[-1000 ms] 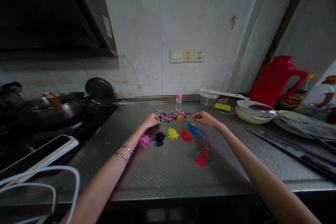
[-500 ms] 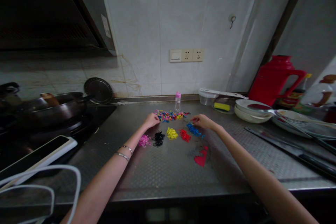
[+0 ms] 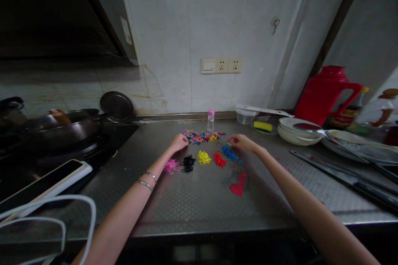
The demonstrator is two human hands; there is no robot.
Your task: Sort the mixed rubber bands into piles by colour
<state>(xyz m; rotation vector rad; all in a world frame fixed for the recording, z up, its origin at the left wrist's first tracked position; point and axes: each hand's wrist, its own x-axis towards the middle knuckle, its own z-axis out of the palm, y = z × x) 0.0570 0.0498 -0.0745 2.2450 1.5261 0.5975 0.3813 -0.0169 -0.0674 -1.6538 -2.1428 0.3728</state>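
A mixed pile of small coloured bands (image 3: 202, 137) lies at the back of the metal counter. Nearer me are single-colour heaps: pink (image 3: 171, 166), black (image 3: 188, 163), yellow (image 3: 204, 157), red (image 3: 219, 160) and blue (image 3: 230, 153). My left hand (image 3: 179, 143) is closed beside the left end of the mixed pile; what its fingers hold, if anything, is hidden. Just behind the blue heap, my right hand (image 3: 241, 142) has its fingers pinched, with a bit of yellow at the fingertips. A small pink-capped clear bottle (image 3: 210, 120) stands behind the pile.
Red scraps (image 3: 238, 186) lie nearer the front edge. Bowls (image 3: 298, 136), a yellow sponge (image 3: 263, 126), a long dark utensil (image 3: 329, 169) and a red thermos (image 3: 325, 95) are at right. A pan (image 3: 66, 128) and white cable (image 3: 90, 215) are at left.
My right hand has shifted slightly to the right, and a bit of yellow now shows at its fingertips. My left hand has barely moved.
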